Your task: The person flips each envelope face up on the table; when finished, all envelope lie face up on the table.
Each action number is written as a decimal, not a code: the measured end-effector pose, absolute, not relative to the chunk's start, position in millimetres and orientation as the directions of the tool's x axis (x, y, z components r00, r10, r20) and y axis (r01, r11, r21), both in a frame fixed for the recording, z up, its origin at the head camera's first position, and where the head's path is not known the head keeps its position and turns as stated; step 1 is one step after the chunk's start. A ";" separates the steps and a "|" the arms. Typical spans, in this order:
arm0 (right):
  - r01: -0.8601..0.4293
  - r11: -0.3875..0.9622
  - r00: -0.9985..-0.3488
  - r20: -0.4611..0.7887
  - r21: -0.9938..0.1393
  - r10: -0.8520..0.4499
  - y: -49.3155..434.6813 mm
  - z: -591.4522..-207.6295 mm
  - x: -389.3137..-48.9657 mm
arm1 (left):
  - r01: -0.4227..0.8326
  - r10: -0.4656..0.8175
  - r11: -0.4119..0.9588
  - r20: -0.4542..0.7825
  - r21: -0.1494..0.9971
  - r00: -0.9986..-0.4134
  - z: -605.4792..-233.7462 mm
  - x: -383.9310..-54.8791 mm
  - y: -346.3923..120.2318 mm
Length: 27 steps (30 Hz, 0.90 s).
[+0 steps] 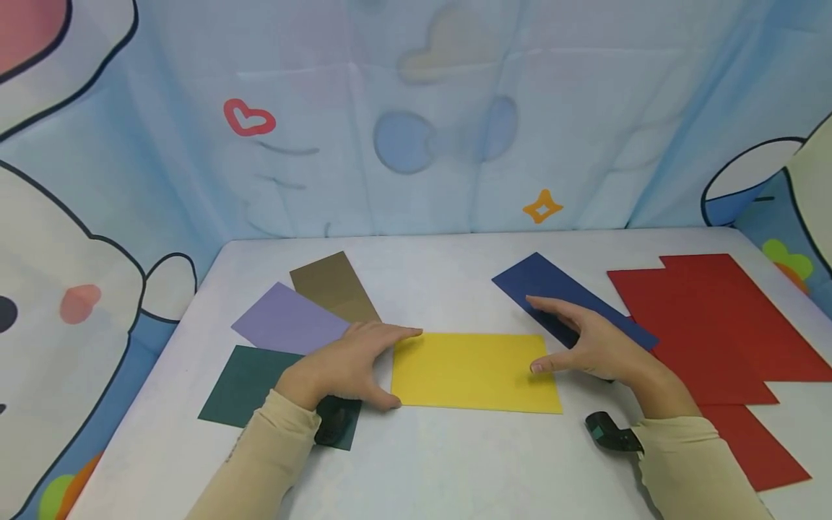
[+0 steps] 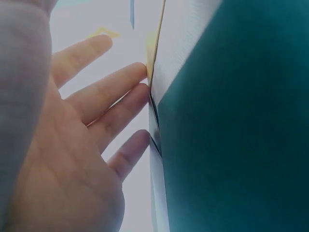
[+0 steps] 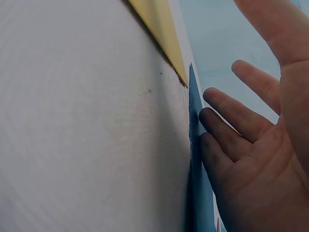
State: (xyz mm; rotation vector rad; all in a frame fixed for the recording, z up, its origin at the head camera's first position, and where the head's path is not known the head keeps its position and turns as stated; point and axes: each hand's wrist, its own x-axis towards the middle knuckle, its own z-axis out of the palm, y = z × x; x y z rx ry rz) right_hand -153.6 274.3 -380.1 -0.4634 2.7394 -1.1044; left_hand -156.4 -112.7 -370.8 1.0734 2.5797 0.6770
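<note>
We note, at the left of the head view, a dark green sheet (image 1: 230,386) flat on the white surface (image 1: 455,469), its right part under the left forearm. Above it, we see a lilac sheet (image 1: 286,318), which overlaps an olive-brown sheet (image 1: 338,282) to its upper right. Left hand (image 1: 344,365): spread, thumb and index finger apart at the left edge of the yellow sheet (image 1: 471,372); contact we cannot tell. The yellow sheet lies flat just below the frame's centre, long side across. Right of centre, we record a dark blue sheet (image 1: 546,282), slanting down to the right. Right hand (image 1: 594,350): spread over the blue sheet, thumb at the yellow sheet's right edge; contact again unclear. Far right: overlapping red sheets (image 1: 702,332).
</note>
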 end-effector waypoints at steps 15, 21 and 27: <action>-0.228 0.677 -0.939 -0.025 -0.700 -0.342 274.5 -380.5 -153.6 | 0.681 0.741 0.631 -0.029 0.373 -0.671 -366.2 -151.7 -106.4; -0.233 0.679 -0.937 -0.027 -0.696 -0.349 274.4 -380.0 -153.8 | 0.718 0.751 0.626 0.011 0.304 -0.660 -365.0 -148.7 -103.1; -0.227 0.681 -0.935 -0.039 -0.697 -0.352 274.5 -379.5 -154.1 | 0.729 0.760 0.613 0.026 0.304 -0.650 -366.2 -148.3 -102.3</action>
